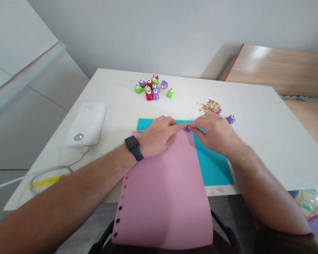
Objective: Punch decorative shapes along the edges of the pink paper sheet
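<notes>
Nearest us, the pink sheet (pixel 164 190) hangs off the table edge (pixel 281 141), star holes down its left side, lying over the blue sheet (pixel 214 165). At its far edge both hands meet: left hand (pixel 157 135) flat on the paper, right hand (pixel 216 132) with fingers pinched together on a small purple punch (pixel 187 129). Beyond lie confetti (pixel 211 106), another purple punch (pixel 230 119), then the pile of punches (pixel 152 88).

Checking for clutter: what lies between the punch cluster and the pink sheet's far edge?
In the head view, bare table and a strip of blue sheet lie between the punch cluster and the pink sheet.
</notes>
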Available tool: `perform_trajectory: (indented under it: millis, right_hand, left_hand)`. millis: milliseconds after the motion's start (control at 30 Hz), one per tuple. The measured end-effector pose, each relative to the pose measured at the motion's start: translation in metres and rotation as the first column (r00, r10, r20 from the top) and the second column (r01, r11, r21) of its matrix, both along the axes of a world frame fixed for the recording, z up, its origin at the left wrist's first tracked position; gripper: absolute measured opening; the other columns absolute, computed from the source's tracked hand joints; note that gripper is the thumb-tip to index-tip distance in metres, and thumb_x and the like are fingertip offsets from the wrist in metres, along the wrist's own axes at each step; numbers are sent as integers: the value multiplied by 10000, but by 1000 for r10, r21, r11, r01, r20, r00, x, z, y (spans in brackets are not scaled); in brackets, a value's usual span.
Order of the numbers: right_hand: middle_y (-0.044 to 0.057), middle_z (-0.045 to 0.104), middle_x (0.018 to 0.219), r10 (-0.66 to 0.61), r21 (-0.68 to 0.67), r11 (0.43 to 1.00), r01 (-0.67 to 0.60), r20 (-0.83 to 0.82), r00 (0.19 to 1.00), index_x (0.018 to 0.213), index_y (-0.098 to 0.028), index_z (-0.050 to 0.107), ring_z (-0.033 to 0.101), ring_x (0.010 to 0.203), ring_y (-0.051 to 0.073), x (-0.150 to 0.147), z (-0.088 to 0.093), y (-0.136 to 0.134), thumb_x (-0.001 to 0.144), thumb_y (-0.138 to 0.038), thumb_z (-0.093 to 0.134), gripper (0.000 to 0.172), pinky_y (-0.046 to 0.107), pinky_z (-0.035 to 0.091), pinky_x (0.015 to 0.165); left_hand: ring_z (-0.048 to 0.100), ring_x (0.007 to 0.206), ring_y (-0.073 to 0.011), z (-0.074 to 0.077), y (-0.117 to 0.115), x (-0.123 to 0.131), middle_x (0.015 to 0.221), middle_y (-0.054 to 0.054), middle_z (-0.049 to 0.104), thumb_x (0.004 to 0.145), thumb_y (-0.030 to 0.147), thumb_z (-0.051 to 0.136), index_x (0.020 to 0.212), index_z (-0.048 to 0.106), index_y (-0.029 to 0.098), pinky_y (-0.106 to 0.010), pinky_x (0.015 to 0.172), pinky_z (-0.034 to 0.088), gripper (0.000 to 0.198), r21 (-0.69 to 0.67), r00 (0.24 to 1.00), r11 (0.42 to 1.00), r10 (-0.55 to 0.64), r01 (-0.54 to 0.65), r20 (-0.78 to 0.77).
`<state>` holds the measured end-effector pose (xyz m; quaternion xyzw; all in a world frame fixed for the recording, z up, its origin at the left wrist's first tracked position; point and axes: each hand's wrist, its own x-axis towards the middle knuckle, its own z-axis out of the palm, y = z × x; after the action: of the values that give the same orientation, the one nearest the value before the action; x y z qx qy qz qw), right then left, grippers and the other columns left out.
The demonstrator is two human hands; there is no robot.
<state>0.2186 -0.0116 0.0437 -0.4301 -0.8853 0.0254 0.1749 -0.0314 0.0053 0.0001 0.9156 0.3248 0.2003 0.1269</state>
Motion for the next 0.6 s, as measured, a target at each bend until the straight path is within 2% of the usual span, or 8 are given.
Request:
perform_trajectory:
  millis: [467,600]
  right_hand:
    - [118,814,972,16,22,1000,-17,2,1000,942,-175,811,720,925,287,0,1,0,980,-140,634,184,431,545,901]
    - [126,811,939,15,24,1000,-16,18,1000,927,-161,815,721,912,288,-1,2,-1,1007,-149,601,229,439,551,903]
  left_hand:
    - [611,1084,-254,1,0,1,1195,-120,670,1045,170,425,1479,630,254,-468,1037,505,488,-20,1000,1000,0,0,4]
    - [614,1079,-254,-1,1,0,1196,-120,672,1049,172,425,1498,612,255,-470,1030,506,493,-9,1000,1000,-4,4,15]
